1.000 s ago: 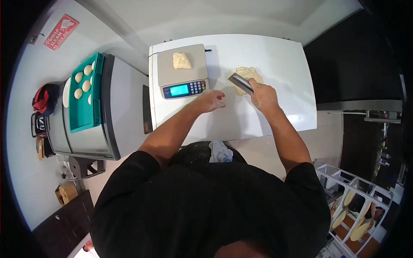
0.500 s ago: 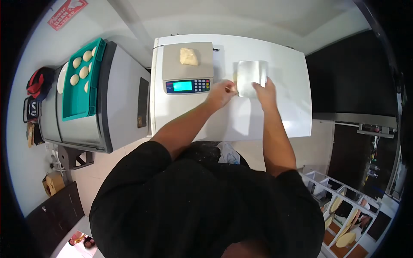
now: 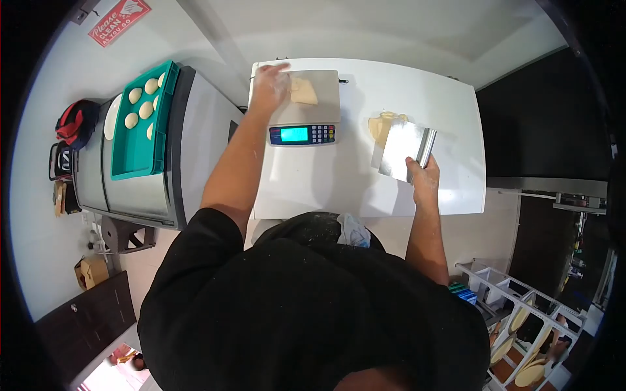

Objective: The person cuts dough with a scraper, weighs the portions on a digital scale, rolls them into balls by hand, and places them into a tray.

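My left hand (image 3: 270,90) is over the left side of the kitchen scale (image 3: 326,98), fingers stretched out and a little blurred. Right beside it a lump of dough (image 3: 304,92) rests on the scale's platform; whether the hand touches it I cannot tell. My right hand (image 3: 424,181) grips a metal bench scraper (image 3: 401,148) by its rolled handle, the blade tilted. Behind the blade, partly hidden by it, lies a larger piece of dough (image 3: 377,126) on the white table (image 3: 352,189).
To the left, a teal crate (image 3: 132,161) with several round dough balls (image 3: 131,120) sits on a grey-topped appliance (image 3: 94,169). A shelf rack (image 3: 515,296) stands at the lower right. A red sign (image 3: 119,21) hangs on the wall.
My left hand has moved from beside the scraper up and left to the dough on the scale. The scraper in my right hand has shifted right and toward me, uncovering dough on the table.
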A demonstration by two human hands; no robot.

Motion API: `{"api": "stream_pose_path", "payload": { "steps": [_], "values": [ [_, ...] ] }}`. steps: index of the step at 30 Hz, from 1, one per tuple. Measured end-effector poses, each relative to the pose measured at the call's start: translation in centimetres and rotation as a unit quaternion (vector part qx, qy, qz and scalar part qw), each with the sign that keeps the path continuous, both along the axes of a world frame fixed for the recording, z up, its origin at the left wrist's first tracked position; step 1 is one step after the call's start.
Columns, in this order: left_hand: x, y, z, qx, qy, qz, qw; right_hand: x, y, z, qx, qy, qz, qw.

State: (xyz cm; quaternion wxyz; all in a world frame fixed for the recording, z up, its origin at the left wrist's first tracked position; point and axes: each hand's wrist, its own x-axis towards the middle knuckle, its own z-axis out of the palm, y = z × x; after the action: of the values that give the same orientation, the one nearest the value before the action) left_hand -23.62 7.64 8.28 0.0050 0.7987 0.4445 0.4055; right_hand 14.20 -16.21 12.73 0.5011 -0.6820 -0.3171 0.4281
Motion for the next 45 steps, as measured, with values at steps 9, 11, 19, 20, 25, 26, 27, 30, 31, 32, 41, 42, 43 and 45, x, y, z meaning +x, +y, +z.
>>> {"api": "stream_pose_path", "payload": {
  "steps": [9, 11, 19, 20, 25, 26, 27, 30, 31, 32, 41, 42, 43, 45],
  "values": [
    [0.7, -3.7, 5.3, -0.409, -0.250, -0.015, 0.878, 1.3, -2.0, -1.9, -0.030, 0.017, -0.039, 0.999],
    [2.1, -4.7, 5.4, -0.438, -0.289, -0.085, 0.847, 1.2, -1.7, -1.3, -0.037, 0.023, -0.023, 0.999],
    [12.2, -10.3, 1.4, -0.554, -0.171, -0.218, 0.785, 0.5, 0.1, 0.7, -0.043, -0.286, 0.064, 0.955],
    [14.0, -10.0, 0.5, -0.506, -0.188, -0.243, 0.806, 0.3, 0.7, 1.0, -0.038, -0.291, 0.063, 0.954],
    [20.4, -7.4, -4.6, -0.193, -0.092, -0.225, 0.950, -0.4, 4.0, 1.2, -0.046, -0.378, 0.089, 0.920],
    [20.8, -7.3, -5.7, -0.191, -0.101, -0.225, 0.950, -0.3, 5.1, 0.5, -0.059, -0.403, 0.092, 0.909],
    [20.9, -7.4, -6.5, -0.257, -0.106, -0.198, 0.940, -0.3, 6.0, 0.1, -0.073, -0.429, 0.098, 0.895],
    [20.8, -8.1, -7.8, -0.389, -0.118, -0.143, 0.902, -1.4, 7.4, -1.3, -0.094, -0.499, 0.126, 0.852],
    [20.5, -8.6, -7.8, -0.359, -0.103, -0.132, 0.918, -2.0, 7.7, -1.4, -0.094, -0.501, 0.129, 0.851],
    [20.2, -9.3, -8.0, -0.330, -0.086, -0.121, 0.932, -2.7, 7.8, -1.4, -0.103, -0.512, 0.144, 0.840],
    [19.7, -9.9, -8.1, -0.294, -0.023, -0.042, 0.955, -7.6, 14.2, -3.7, -0.142, -0.535, 0.247, 0.796],
    [18.6, -9.8, -7.0, -0.290, -0.019, -0.036, 0.956, -7.5, 14.4, -3.5, -0.134, -0.532, 0.249, 0.798],
    [17.1, -10.3, -4.7, -0.332, -0.062, -0.065, 0.939, -6.1, 13.8, -3.3, -0.111, -0.465, 0.246, 0.843],
    [14.8, -11.7, -0.8, -0.414, -0.150, -0.123, 0.890, -1.8, 12.2, -5.8, -0.010, -0.340, 0.194, 0.920]
  ]
}}
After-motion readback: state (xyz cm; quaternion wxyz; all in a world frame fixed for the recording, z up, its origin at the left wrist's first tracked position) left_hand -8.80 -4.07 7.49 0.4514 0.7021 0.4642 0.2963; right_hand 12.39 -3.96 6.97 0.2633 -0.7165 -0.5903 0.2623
